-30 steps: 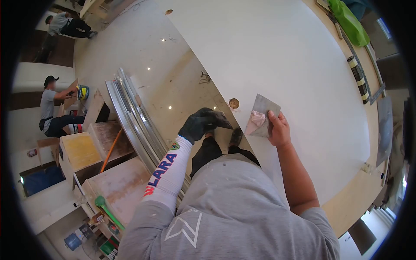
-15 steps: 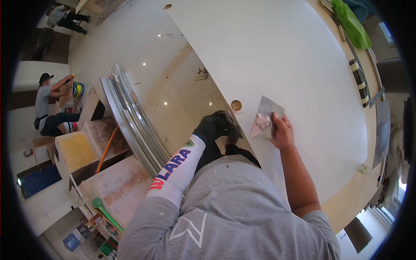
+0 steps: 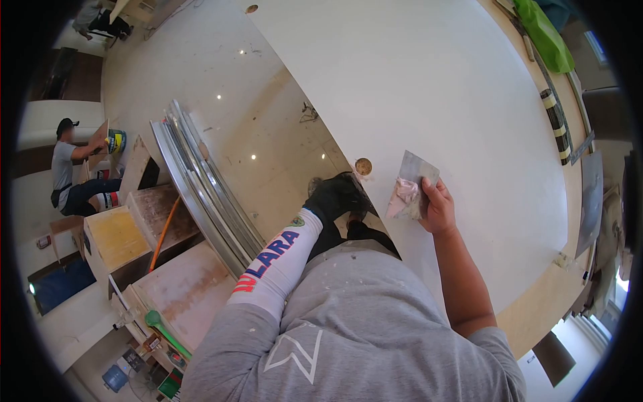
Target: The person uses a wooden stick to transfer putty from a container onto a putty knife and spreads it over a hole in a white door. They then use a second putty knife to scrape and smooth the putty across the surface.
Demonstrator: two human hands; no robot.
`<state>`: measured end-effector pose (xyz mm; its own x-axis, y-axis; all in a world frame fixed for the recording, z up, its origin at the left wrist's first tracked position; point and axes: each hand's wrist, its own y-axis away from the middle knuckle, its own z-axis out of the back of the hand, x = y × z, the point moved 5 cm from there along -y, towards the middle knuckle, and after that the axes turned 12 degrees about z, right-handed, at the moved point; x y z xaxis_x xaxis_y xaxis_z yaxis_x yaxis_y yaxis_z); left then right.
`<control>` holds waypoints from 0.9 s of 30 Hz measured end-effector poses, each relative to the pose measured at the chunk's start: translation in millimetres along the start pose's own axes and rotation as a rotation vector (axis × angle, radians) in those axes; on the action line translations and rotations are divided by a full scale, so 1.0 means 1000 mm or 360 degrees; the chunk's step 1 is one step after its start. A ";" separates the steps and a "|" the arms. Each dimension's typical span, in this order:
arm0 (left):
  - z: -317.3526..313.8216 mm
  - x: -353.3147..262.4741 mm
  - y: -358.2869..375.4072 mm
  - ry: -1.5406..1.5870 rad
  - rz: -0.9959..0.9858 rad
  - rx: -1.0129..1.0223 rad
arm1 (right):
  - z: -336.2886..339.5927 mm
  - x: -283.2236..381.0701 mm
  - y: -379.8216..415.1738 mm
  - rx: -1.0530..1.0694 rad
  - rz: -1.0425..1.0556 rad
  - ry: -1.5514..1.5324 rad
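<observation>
My right hand (image 3: 437,206) pinches a flat metal scraper blade (image 3: 420,167) above the white panel (image 3: 482,127). A lump of pinkish putty (image 3: 404,192) clings to the blade's left face. My left hand (image 3: 333,197), in a black glove, is closed at the panel's left edge. Its fingers curl round a dark, thin thing whose form I cannot make out. Just above that hand, a round brown hole (image 3: 363,166) in the panel has pinkish smears beside it.
Curved metal strips (image 3: 201,181) stand left of me, beside wooden boxes (image 3: 117,236) and an orange rod (image 3: 164,233). A person (image 3: 67,167) works near a bucket (image 3: 116,141) at far left. A green bag (image 3: 544,37) lies at the upper right.
My left hand has shifted slightly to the right. The person at the left has lowered their arms toward the bucket. My right hand has barely moved.
</observation>
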<state>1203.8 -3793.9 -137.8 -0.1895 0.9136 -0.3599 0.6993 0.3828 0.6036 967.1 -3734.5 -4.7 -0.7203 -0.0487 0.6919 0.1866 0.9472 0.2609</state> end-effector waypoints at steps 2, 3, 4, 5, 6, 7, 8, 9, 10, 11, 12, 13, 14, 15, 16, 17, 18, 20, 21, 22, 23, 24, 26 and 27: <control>-0.004 -0.008 0.001 -0.0589 -0.0115 -0.0121 | -0.003 0.002 0.000 0.0004 -0.0007 -0.0008; -0.006 -0.015 0.003 -0.1049 -0.0258 -0.0222 | -0.002 0.001 0.000 -0.0006 -0.0012 -0.0012; -0.025 -0.031 0.018 -0.1857 -0.0553 -0.0324 | 0.000 0.000 0.001 -0.0013 -0.0020 -0.0016; -0.037 -0.038 0.027 -0.2661 -0.0854 -0.0429 | 0.001 0.000 0.000 -0.0015 -0.0030 -0.0016; -0.033 -0.042 0.030 -0.2411 -0.0871 -0.0385 | 0.002 0.000 -0.001 -0.0027 -0.0016 -0.0004; -0.028 -0.044 0.034 -0.2152 -0.0889 -0.0348 | 0.002 0.000 -0.001 -0.0033 -0.0010 0.0015; -0.023 -0.044 0.035 -0.1999 -0.0882 -0.0342 | 0.002 0.000 -0.002 -0.0034 -0.0009 0.0040; -0.018 -0.044 0.037 -0.1844 -0.0879 -0.0335 | 0.002 0.002 -0.002 -0.0048 0.0002 0.0053; -0.019 -0.047 0.039 -0.1796 -0.0848 -0.0356 | 0.003 0.003 -0.001 -0.0060 0.0009 0.0069; -0.021 -0.051 0.042 -0.1747 -0.0820 -0.0377 | 0.003 0.005 -0.002 -0.0068 0.0017 0.0086; -0.021 -0.053 0.042 -0.1597 -0.0700 -0.0450 | 0.004 0.005 -0.003 -0.0052 -0.0002 0.0113; -0.024 -0.056 0.044 -0.1447 -0.0581 -0.0511 | 0.004 0.005 -0.003 -0.0038 -0.0016 0.0138; -0.024 -0.057 0.044 -0.1300 -0.0464 -0.0560 | 0.004 0.005 -0.004 -0.0027 -0.0023 0.0161; -0.026 -0.061 0.046 -0.1270 -0.0460 -0.0593 | 0.002 0.004 -0.004 -0.0013 -0.0019 0.0177; -0.027 -0.063 0.046 -0.1245 -0.0452 -0.0622 | 0.001 0.004 -0.004 -0.0003 -0.0011 0.0191; -0.026 -0.065 0.045 -0.1222 -0.0444 -0.0647 | 0.000 0.005 -0.004 0.0004 0.0000 0.0205; -0.025 -0.067 0.044 -0.1219 -0.0464 -0.0647 | -0.001 0.006 -0.005 0.0007 -0.0001 0.0208; -0.017 -0.066 0.036 -0.1213 -0.0502 -0.0647 | -0.003 0.008 -0.005 0.0011 -0.0005 0.0213; -0.013 -0.066 0.033 -0.1174 -0.0529 -0.0630 | -0.004 0.008 -0.005 0.0021 -0.0005 0.0195; -0.009 -0.065 0.031 -0.1138 -0.0555 -0.0613 | -0.006 0.008 -0.005 0.0031 -0.0005 0.0175; -0.006 -0.065 0.028 -0.1105 -0.0580 -0.0594 | -0.007 0.008 -0.005 0.0038 -0.0003 0.0153; -0.002 -0.065 0.025 -0.1070 -0.0578 -0.0590 | -0.007 0.008 -0.005 0.0047 -0.0006 0.0154; 0.001 -0.066 0.023 -0.1007 -0.0571 -0.0578 | -0.006 0.007 -0.006 0.0059 -0.0007 0.0151; 0.001 -0.068 0.022 -0.0966 -0.0573 -0.0574 | -0.006 0.007 -0.005 0.0043 -0.0013 0.0148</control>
<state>1232.9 -3847.6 -101.3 0.1197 0.5304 -0.8393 0.3802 0.7564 0.5322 964.6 -3741.6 3.0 -0.6564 -0.0842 0.7497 0.1621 0.9548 0.2492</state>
